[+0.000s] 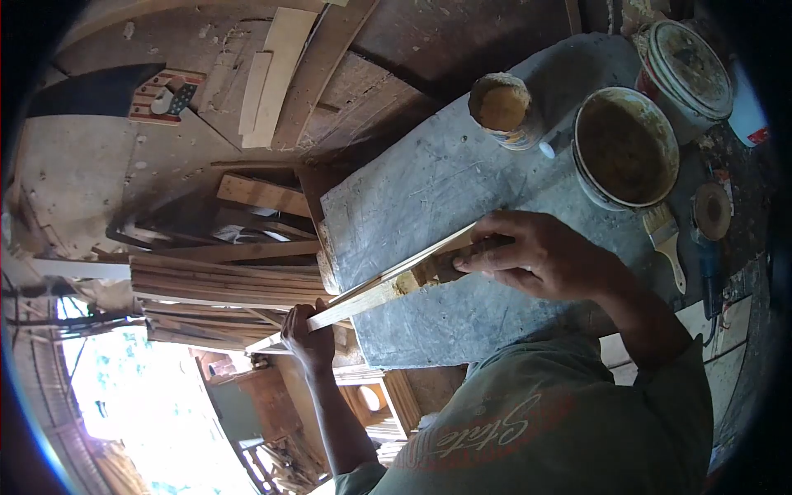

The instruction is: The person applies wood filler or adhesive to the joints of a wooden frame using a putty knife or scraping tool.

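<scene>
One wooden strip (pixel 359 304) is held over one grey tabletop (pixel 429 190) by two hands.
The strip is gripped by the closed left hand (pixel 309 334) at its lower part; by the right hand (pixel 536 252), one small dark tool (pixel 483 249) is pinched against the strip, near one yellowish patch (pixel 405 284); the tool's exact kind cannot be told. Beyond the right hand, one small tub (pixel 505 111), one open bucket (pixel 624 148) and one lidded bucket (pixel 689 70) are seen, with one brush (pixel 664 238) just beside the open bucket.
</scene>
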Motion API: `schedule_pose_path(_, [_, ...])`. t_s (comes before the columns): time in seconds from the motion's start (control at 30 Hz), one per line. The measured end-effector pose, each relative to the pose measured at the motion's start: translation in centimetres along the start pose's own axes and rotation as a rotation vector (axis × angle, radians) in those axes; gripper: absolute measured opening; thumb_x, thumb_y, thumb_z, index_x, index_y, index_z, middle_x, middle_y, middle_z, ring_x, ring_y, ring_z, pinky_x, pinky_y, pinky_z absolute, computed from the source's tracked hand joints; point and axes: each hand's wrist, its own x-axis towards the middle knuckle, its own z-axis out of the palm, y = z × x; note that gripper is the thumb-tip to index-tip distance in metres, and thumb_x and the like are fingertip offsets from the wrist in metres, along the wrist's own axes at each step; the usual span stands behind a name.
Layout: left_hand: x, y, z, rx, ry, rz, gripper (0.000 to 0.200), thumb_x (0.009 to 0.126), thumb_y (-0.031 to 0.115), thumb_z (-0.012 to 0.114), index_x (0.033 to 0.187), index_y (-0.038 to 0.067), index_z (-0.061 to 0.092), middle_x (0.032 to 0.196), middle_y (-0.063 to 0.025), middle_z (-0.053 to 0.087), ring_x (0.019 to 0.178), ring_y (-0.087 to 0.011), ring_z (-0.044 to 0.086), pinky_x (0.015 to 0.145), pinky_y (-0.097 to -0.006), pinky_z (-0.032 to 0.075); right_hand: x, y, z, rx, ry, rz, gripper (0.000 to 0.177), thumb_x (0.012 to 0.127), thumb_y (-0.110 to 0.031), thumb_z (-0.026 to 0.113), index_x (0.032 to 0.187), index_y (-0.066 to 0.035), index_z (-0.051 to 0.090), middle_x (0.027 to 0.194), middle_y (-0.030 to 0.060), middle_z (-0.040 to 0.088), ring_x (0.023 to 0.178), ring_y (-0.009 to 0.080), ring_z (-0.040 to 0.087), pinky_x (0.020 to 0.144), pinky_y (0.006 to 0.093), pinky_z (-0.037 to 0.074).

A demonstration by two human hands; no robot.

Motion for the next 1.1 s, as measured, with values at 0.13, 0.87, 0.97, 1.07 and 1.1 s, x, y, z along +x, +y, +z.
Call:
schedule_pose_path(0.13, [0.0,0.0,0.0,-0.009,-0.008,-0.017,0.026,0.078,0.011,0.075,0.066,0.006,0.052,0.06,-0.01,0.051,0.054,-0.0304,0.052,0.054,-0.0413,0.04,0.4,-0.1,-1.7,-0.002,-0.038,-0.021,0.035,0.079,-0.004,0.073,0.112,-0.015,0.07,0.104,0.0071,0.061,0.088,0.0215,0.064,0.071,0.0351,0.057])
schedule_pose_path(0.87, [0.2,-0.2,0.1,-0.004,-0.008,-0.004,0.025,0.077,0.009,0.076,0.067,0.005,0.053,0.059,-0.0123,0.053,0.054,-0.0318,0.053,0.054,-0.0412,0.041,-5.5,4.2,1.0,0.282,0.124,0.167,0.036,0.083,-0.002,0.07,0.118,-0.009,0.067,0.103,0.0101,0.064,0.093,0.0222,0.064,0.078,0.0362,0.052])
schedule_pose_path(0.97, [-0.1,-0.2,0.1,-0.014,-0.006,-0.026,0.026,0.077,0.009,0.076,0.066,0.005,0.053,0.059,-0.0125,0.053,0.054,-0.0317,0.053,0.053,-0.0412,0.041,-4.8,1.9,2.6,0.53,0.133,0.144,0.035,0.084,-0.004,0.071,0.119,-0.005,0.066,0.107,0.0124,0.064,0.097,0.0254,0.064,0.082,0.0363,0.051])
schedule_pose_path(1.07, [0.0,-0.3,0.2,-0.01,-0.009,-0.044,0.026,0.078,0.01,0.076,0.065,0.005,0.053,0.059,-0.0125,0.053,0.054,-0.0317,0.053,0.054,-0.0412,0.041,-3.0,0.7,4.0,0.616,0.165,0.08,0.037,0.083,-0.003,0.071,0.12,-0.005,0.066,0.107,0.0126,0.064,0.097,0.0248,0.064,0.081,0.0355,0.052])
schedule_pose_path(1.1, [0.0,-0.3,0.2,-0.014,-0.008,-0.044,0.026,0.078,0.01,0.076,0.065,0.005,0.054,0.059,-0.0124,0.053,0.054,-0.0317,0.053,0.054,-0.0412,0.041,-2.6,0.6,4.3,0.615,0.178,0.065,0.037,0.083,-0.002,0.071,0.12,-0.005,0.066,0.107,0.0126,0.064,0.097,0.0247,0.064,0.08,0.0355,0.052])
